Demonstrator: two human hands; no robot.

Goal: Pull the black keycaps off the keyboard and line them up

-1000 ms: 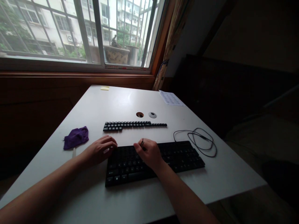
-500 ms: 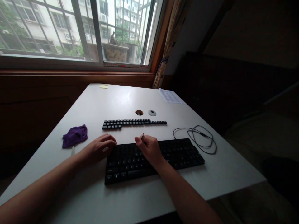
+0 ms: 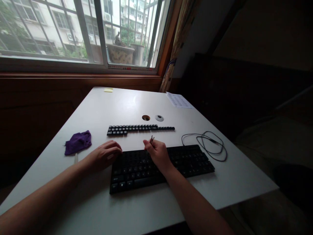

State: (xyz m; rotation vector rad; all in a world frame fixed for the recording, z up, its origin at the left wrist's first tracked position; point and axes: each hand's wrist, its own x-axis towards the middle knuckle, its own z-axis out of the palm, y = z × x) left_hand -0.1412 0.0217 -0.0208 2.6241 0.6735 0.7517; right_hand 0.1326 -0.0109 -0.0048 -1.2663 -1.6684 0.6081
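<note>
To the left of the black keyboard (image 3: pixel 146 177), a purple cloth (image 3: pixel 78 142) is lying on the white table (image 3: pixel 137 215), and a pale stick (image 3: pixel 76 158) is coming out at its near edge. Next, the left hand (image 3: pixel 105 155) is resting at the keyboard's far left corner; its fingers are curving close together there, but whether they are gripping it, I cannot tell. Far behind the keyboard, a yellow note (image 3: pixel 108 90) is lying. Just behind the keyboard, black keycaps (image 3: pixel 140 128) are forming rows, and beyond them a round hole (image 3: pixel 146 118) is showing. Over the keyboard's middle part, the right hand (image 3: pixel 157 152) is clamping its fingers on a small dark tool (image 3: pixel 152 139), whose end is pointing up from the fist. Behind the keyboard, beside the hole, a grey ring (image 3: pixel 159 118) is lying; farther back and right, a printed paper (image 3: pixel 179 100). Behind the keyboard's right end, a black cable (image 3: pixel 215 142) is making loops.
</note>
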